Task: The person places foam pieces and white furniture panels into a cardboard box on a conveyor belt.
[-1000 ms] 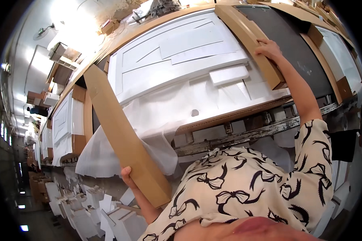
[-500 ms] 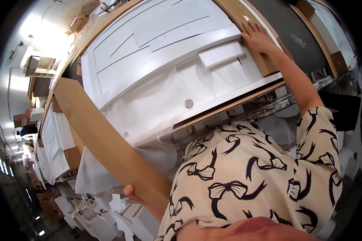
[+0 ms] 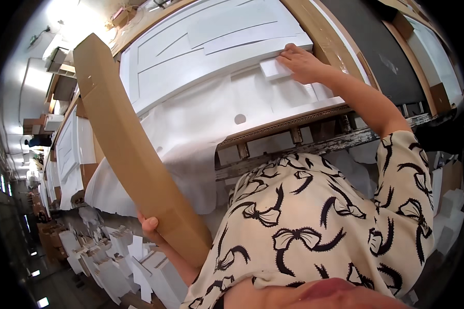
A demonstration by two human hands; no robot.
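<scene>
With left grip [image 3: 152, 230] curled round long brown cardboard box [image 3: 123, 139]: probably light, stiff, best edge-held. Under half-bent right grip [image 3: 303, 66], hold unclear: white, crushable-looking foam block [image 3: 272, 70].

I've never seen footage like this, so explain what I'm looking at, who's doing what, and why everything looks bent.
There is no machine here, just a person's bare hands. A fisheye camera on their head looks down, which is why straight edges curve. The left hand holds a long cardboard piece at its lower part. The right hand reaches to the near edge of a grooved white panel, partly covering a small white block; whether it grips either is hard to tell. Pale wrapping spreads in front of the panel, and another cardboard strip runs along its right side.
</scene>
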